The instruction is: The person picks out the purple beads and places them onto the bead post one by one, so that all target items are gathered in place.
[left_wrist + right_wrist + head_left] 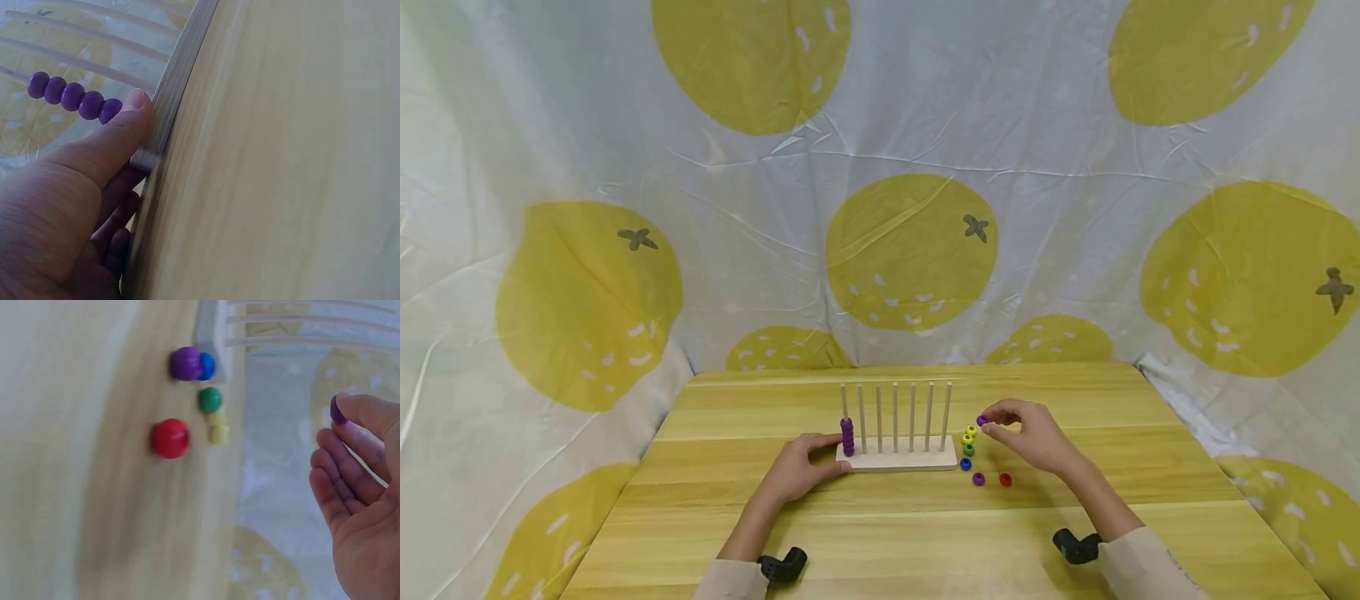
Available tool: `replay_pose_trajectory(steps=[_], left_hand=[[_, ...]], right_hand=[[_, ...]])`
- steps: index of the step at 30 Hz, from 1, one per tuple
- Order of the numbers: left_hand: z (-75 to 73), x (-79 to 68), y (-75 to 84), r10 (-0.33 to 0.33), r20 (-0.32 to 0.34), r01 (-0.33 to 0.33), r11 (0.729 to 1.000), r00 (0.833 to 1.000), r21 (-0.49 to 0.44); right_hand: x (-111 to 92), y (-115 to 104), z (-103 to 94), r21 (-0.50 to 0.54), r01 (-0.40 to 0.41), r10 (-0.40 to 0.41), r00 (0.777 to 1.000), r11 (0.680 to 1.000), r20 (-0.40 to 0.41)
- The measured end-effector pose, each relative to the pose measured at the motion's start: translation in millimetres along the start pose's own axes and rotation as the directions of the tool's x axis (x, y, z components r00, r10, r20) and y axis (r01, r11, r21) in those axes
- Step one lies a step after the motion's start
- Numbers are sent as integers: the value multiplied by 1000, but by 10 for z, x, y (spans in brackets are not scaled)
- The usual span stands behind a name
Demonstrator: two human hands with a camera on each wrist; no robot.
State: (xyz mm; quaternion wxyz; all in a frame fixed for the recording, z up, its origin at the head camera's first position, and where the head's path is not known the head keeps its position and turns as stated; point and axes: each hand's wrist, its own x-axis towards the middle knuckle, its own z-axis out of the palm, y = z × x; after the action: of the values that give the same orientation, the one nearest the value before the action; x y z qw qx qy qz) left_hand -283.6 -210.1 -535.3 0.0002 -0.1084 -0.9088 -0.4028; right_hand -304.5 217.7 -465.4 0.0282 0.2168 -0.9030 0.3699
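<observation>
A pale wooden peg rack with several upright pegs stands on the table. Purple beads are stacked on its leftmost peg. My left hand grips the left end of the base, thumb along the front edge, as the left wrist view also shows. To the right of the rack, my right hand pinches one purple bead between thumb and forefinger, lifted above the table. Its other fingers are loosely bent in the right wrist view.
Beside the rack's right end lie two yellow beads, a green bead, a blue bead, another purple bead and a red bead. A lemon-patterned cloth hangs behind the wooden table.
</observation>
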Motion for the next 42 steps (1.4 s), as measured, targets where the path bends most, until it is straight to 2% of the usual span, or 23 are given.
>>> replay_pose_trajectory(steps=[9,17,26,35,42], left_hand=[[-8,-8,0,-16,1,16,1000,1000,-17],[-21,-3,6,-19,-3,19,1000,1000,-23],[-21,1,0,-21,6,21,999,1000,-30],[-7,0,-20,-9,1,9,1000,1000,-12],[-30,-16,37,13,-5,-13,1000,1000,-6]], right_hand=[[193,-335,-293,16,16,-16,1000,1000,-9],[398,-625,-394,-3,39,-40,999,999,-24],[548,-887,-316,15,115,-115,993,993,0],[693,-1147,-224,31,145,-146,988,989,50],[839,-1345,-89,59,196,-200,976,979,82]])
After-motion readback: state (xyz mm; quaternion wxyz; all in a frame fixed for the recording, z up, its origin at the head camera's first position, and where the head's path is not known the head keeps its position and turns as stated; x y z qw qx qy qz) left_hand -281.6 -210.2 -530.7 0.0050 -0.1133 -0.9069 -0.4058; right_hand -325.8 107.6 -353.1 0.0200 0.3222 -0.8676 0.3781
